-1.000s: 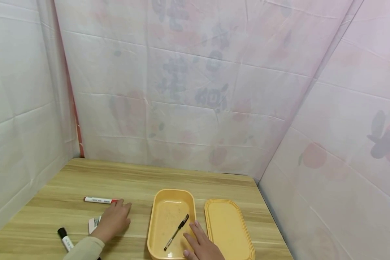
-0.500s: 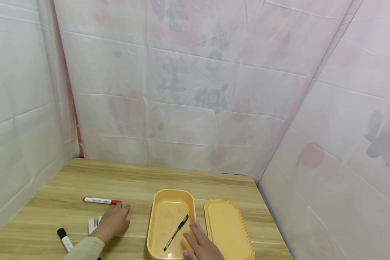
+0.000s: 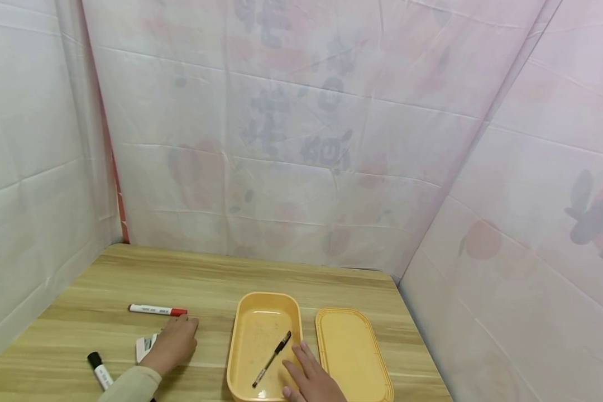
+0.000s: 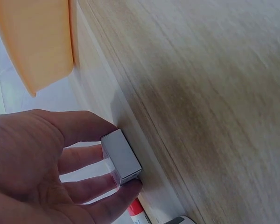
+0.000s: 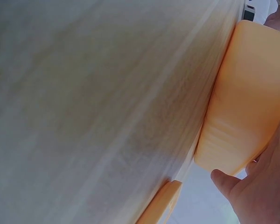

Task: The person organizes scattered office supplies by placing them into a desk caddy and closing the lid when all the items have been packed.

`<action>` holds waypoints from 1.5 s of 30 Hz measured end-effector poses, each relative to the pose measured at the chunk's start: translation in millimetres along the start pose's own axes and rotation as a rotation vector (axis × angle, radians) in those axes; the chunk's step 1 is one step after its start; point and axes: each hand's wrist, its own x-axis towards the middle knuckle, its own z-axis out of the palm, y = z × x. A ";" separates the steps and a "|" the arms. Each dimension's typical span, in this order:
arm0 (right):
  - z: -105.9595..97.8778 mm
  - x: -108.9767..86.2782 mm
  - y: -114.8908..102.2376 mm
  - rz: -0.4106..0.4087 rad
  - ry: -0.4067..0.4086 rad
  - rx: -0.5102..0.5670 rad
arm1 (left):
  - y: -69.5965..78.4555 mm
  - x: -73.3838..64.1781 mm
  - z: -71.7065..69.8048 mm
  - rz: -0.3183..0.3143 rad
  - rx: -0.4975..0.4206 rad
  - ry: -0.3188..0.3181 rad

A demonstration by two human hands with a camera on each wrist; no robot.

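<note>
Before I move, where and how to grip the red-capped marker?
Probably pinch the red-capped marker's white barrel mid-length, straight down from above: it lies flat on the table, and the left hand is close by its red cap.

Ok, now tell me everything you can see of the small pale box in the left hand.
The small pale box is oblong, with flat faces, straight edges and crisp corners; it looks like card. Its largest visible face is plain greyish white; faint dark marks on a narrow side are too small to read. The left hand's grip pinches it, thumb at one end, a fingertip at the other. A red-and-white marker shows just past the fingers. Whether the box touches the table is unclear.
</note>
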 end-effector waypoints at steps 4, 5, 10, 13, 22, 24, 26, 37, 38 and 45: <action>0.2 0.6 0.3 -0.002 0.006 -0.002 | -0.3 0.7 0.0 0.005 -0.004 0.001; 0.2 0.5 0.3 -0.001 0.006 -0.002 | -0.4 0.7 0.1 0.004 -0.005 0.002; -1.0 -0.2 0.1 0.005 0.001 -0.006 | -0.2 0.8 0.3 0.011 -0.009 0.013; -2.0 -0.3 -0.4 0.011 -0.003 0.003 | 0.3 0.8 -0.1 0.018 -0.010 0.019; -1.6 -2.3 -1.0 0.008 0.002 0.010 | 4.3 0.5 -2.5 0.053 -0.021 0.059; -1.0 -2.9 -1.2 0.002 0.011 0.001 | 6.3 1.0 -4.0 0.069 -0.023 0.064; -0.9 -3.4 -1.5 -0.003 0.018 -0.017 | 9.4 1.8 -6.4 0.076 -0.031 0.067; -5.8 -1.7 -3.4 0.013 -0.027 0.016 | 31.7 9.8 -18.6 0.070 -0.097 0.057; -5.8 -1.5 -3.7 0.019 -0.032 0.035 | 33.5 10.0 -19.4 0.068 -0.100 0.061; -3.9 -0.9 -2.8 0.013 -0.044 -0.007 | 49.4 10.1 -29.5 0.090 -0.125 0.078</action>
